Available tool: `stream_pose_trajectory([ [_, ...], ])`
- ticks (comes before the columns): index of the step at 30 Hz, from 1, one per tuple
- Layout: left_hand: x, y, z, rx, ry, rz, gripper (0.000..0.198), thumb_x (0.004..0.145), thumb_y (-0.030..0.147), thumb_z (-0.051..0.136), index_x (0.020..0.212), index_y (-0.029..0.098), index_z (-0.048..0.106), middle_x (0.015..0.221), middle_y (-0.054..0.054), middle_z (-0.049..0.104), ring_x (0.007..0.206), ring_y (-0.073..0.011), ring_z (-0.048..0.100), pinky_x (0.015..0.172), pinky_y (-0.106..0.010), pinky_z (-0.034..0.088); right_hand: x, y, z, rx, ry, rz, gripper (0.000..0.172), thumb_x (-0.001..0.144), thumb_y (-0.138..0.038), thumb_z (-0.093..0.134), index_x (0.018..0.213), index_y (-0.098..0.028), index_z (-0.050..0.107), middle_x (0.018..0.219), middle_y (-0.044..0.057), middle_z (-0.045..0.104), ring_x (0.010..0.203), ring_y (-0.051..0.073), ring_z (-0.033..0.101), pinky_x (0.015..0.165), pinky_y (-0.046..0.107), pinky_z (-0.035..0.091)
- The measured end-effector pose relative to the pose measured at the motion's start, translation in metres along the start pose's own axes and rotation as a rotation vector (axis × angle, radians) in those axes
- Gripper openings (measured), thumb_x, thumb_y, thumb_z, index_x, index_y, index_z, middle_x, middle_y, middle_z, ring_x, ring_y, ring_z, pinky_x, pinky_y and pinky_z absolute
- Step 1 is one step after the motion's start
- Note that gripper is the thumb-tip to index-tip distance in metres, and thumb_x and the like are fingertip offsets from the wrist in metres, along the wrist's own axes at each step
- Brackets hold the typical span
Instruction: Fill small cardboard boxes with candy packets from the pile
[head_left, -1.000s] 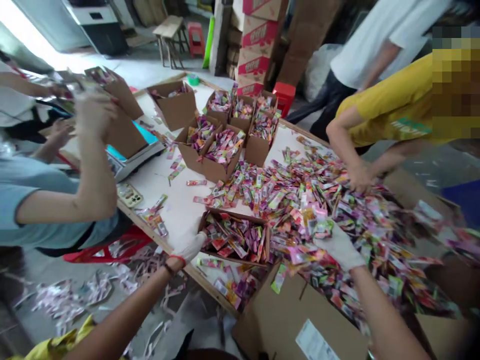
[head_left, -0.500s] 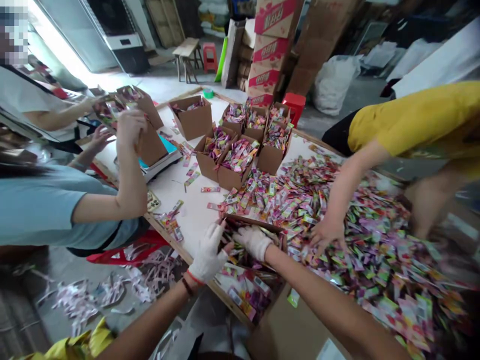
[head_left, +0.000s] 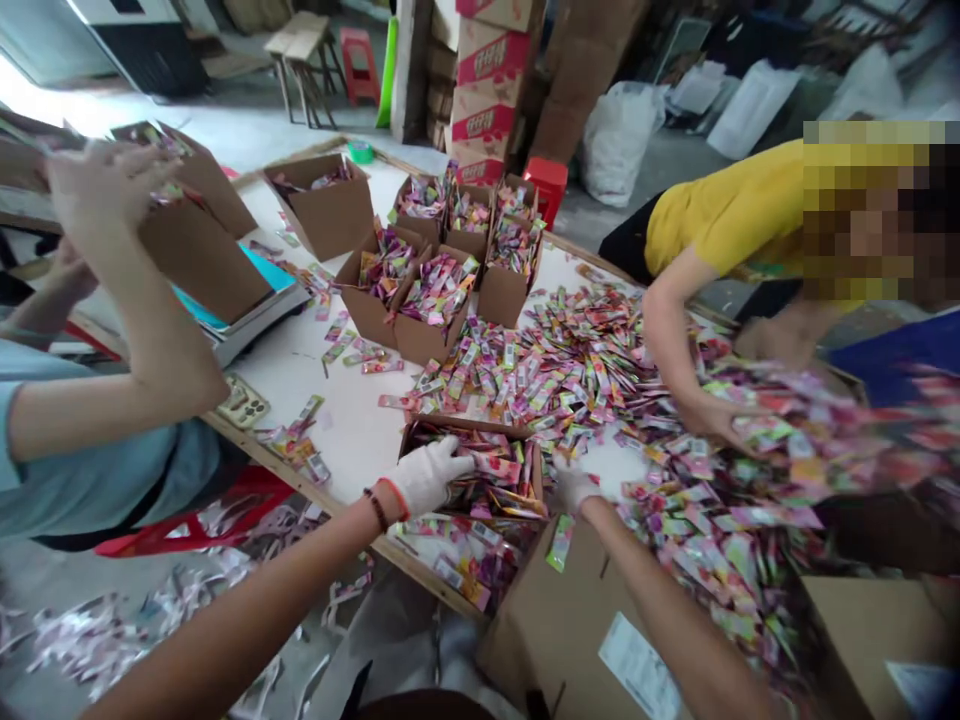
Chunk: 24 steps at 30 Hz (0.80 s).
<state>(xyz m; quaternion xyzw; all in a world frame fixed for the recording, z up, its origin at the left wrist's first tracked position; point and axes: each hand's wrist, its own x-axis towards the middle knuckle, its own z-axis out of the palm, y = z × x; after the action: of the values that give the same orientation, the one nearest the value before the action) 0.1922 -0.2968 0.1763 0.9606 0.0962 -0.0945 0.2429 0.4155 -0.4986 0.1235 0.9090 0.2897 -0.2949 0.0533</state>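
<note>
Head view is looking down on a white bench strewn with small colourful sachets. Left hand, wearing a white glove, is lying with fingers loosely spread over the near left rim of a shallow cardboard box full of sachets, touching the packets at its 9 o'clock side; it is gripping nothing that I can make out. Right hand, also gloved, is resting just beside the box at its 3 o'clock, at the edge of the loose pile; whether it is holding any sachet is impossible to tell.

At 12 o'clock from the box, a cluster of filled cartons is standing together. At 2 o'clock, a person in a yellow shirt is pressing a hand into the pile. At 9 to 10 o'clock, a person in a light blue top is raising an arm beside a tilted carton sitting on a scale. A large brown carton is sitting below the bench edge at 5 o'clock.
</note>
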Motion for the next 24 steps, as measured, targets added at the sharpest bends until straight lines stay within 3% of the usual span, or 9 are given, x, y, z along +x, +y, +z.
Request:
stream_pose_trajectory([
  [2, -0.029, 0.0, -0.007, -0.093, 0.214, 0.015, 0.037, 0.08, 0.019, 0.05, 0.116, 0.024, 0.059, 0.128, -0.012, 0.047, 0.104, -0.0236, 0.057, 0.088, -0.036, 0.049, 0.009, -0.011, 0.028, -0.02, 0.004, 0.072, 0.066, 0.07, -0.021, 0.058, 0.134, -0.022, 0.04, 0.134, 0.021, 0.041, 0.111, 0.035, 0.052, 0.087, 0.06, 0.039],
  [4, -0.059, -0.005, -0.011, -0.199, 0.434, -0.085, 0.03, 0.085, 0.026, 0.049, 0.113, 0.022, 0.059, 0.131, -0.012, 0.046, 0.109, -0.0214, 0.054, 0.092, -0.033, 0.047, 0.019, -0.02, 0.042, -0.017, 0.023, 0.093, 0.062, 0.075, -0.02, 0.052, 0.135, -0.023, 0.039, 0.142, 0.025, 0.03, 0.113, 0.038, 0.05, 0.085, 0.063, 0.037],
  [7, -0.095, -0.019, -0.005, -0.348, 0.594, -0.401, 0.028, 0.087, 0.033, 0.046, 0.107, 0.018, 0.059, 0.115, -0.01, 0.057, 0.094, -0.018, 0.059, 0.081, -0.031, 0.05, 0.033, -0.019, 0.034, 0.054, 0.03, 0.0, 0.044, 0.077, -0.021, 0.051, 0.121, -0.018, 0.053, 0.128, 0.022, 0.048, 0.104, 0.032, 0.055, 0.084, 0.049, 0.043],
  [9, -0.107, -0.027, 0.006, -0.454, 0.589, -0.589, 0.031, 0.086, 0.039, 0.046, 0.103, 0.017, 0.06, 0.105, -0.008, 0.062, 0.089, -0.0181, 0.059, 0.078, -0.032, 0.05, 0.038, -0.008, 0.016, 0.12, 0.017, -0.076, 0.034, 0.072, -0.02, 0.056, 0.105, -0.017, 0.061, 0.1, 0.012, 0.063, 0.092, 0.025, 0.059, 0.079, 0.036, 0.046],
  [12, -0.107, -0.026, 0.021, -0.634, 0.529, -0.706, 0.04, 0.084, 0.047, 0.046, 0.109, 0.017, 0.058, 0.101, -0.007, 0.065, 0.087, -0.0188, 0.06, 0.077, -0.034, 0.051, 0.028, 0.01, -0.024, 0.22, 0.013, -0.127, 0.034, 0.065, -0.018, 0.056, 0.098, -0.017, 0.062, 0.066, -0.001, 0.059, 0.069, 0.018, 0.057, 0.064, 0.028, 0.047],
  [16, -0.085, -0.013, 0.026, -0.806, 0.527, -0.665, 0.048, 0.082, 0.05, 0.048, 0.115, 0.015, 0.053, 0.113, -0.01, 0.062, 0.084, -0.0181, 0.061, 0.072, -0.032, 0.053, -0.022, 0.008, -0.093, 0.396, 0.034, -0.249, 0.031, 0.064, -0.021, 0.053, 0.094, -0.017, 0.06, 0.063, -0.002, 0.056, 0.058, 0.015, 0.052, 0.055, 0.027, 0.046],
  [19, -0.071, -0.015, 0.029, -0.785, 0.573, -0.62, 0.046, 0.088, 0.047, 0.038, 0.116, 0.015, 0.051, 0.11, -0.009, 0.062, 0.089, -0.018, 0.061, 0.078, -0.032, 0.052, -0.062, -0.029, -0.129, 0.456, 0.04, -0.56, 0.016, 0.068, -0.025, 0.054, 0.083, -0.02, 0.058, 0.067, -0.001, 0.057, 0.058, 0.015, 0.05, 0.057, 0.028, 0.046],
  [22, -0.073, -0.028, 0.047, -0.649, 0.566, -0.706, 0.044, 0.093, 0.037, 0.021, 0.118, 0.011, 0.046, 0.107, -0.011, 0.06, 0.091, -0.0186, 0.059, 0.081, -0.033, 0.051, -0.074, -0.091, -0.117, 0.224, 0.12, -0.9, 0.012, 0.076, -0.026, 0.054, 0.084, -0.02, 0.06, 0.084, 0.004, 0.06, 0.079, 0.018, 0.055, 0.075, 0.03, 0.047],
  [24, -0.081, -0.033, 0.069, -0.575, 0.487, -0.734, 0.037, 0.089, 0.025, 0.026, 0.113, 0.009, 0.048, 0.107, -0.012, 0.059, 0.095, -0.0202, 0.057, 0.085, -0.035, 0.048, -0.069, -0.13, -0.086, -0.03, 0.116, -0.913, 0.019, 0.081, -0.02, 0.049, 0.096, -0.02, 0.061, 0.096, 0.008, 0.059, 0.09, 0.02, 0.056, 0.082, 0.031, 0.046],
])
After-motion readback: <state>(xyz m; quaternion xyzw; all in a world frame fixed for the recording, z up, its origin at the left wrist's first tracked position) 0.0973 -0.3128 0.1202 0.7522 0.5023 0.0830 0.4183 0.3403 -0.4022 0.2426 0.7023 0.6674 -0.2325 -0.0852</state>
